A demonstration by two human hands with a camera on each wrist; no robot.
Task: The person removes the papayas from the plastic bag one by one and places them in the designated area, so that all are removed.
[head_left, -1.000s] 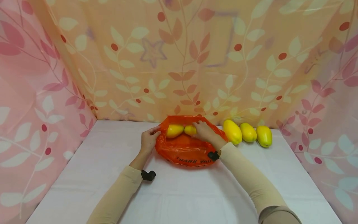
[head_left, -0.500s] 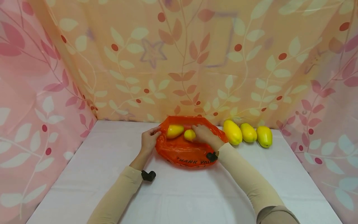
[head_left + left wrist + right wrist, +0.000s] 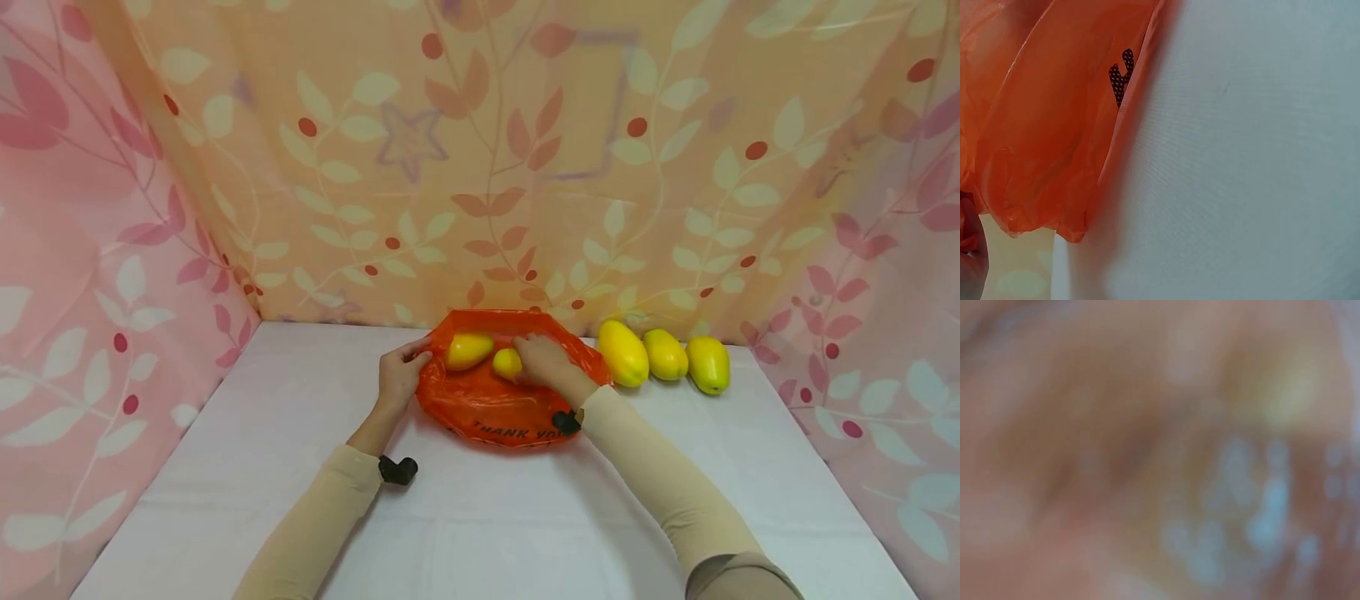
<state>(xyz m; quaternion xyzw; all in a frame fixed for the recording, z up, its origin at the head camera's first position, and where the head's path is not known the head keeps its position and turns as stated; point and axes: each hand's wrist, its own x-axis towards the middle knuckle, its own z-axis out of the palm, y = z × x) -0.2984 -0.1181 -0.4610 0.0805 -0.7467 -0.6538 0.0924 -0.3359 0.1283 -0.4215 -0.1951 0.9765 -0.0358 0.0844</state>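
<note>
An orange-red plastic bag (image 3: 495,408) with black "THANK YOU" lettering lies with its mouth spread wide. At its left rim my left hand (image 3: 399,375) pinches the plastic between thumb and fingers; the left wrist view catches part of that hand (image 3: 971,250) beside the bag (image 3: 1047,125). My right hand (image 3: 543,360) reaches inside the mouth and grips a yellow mango (image 3: 507,364), mostly covered by the fingers. Another mango (image 3: 468,352) rests in the bag, left of it. The right wrist view is too blurred to show detail.
Three more yellow mangoes stand in a row right of the bag: a large one (image 3: 624,354), a middle one (image 3: 666,354) and a right one (image 3: 708,365). A white cloth (image 3: 480,533) covers the table. Leaf-patterned curtains (image 3: 480,167) enclose the back and sides.
The mango in my right hand has come down slightly inside the bag, apart from the left mango. The right forearm has shifted a little left. My left hand stays put.
</note>
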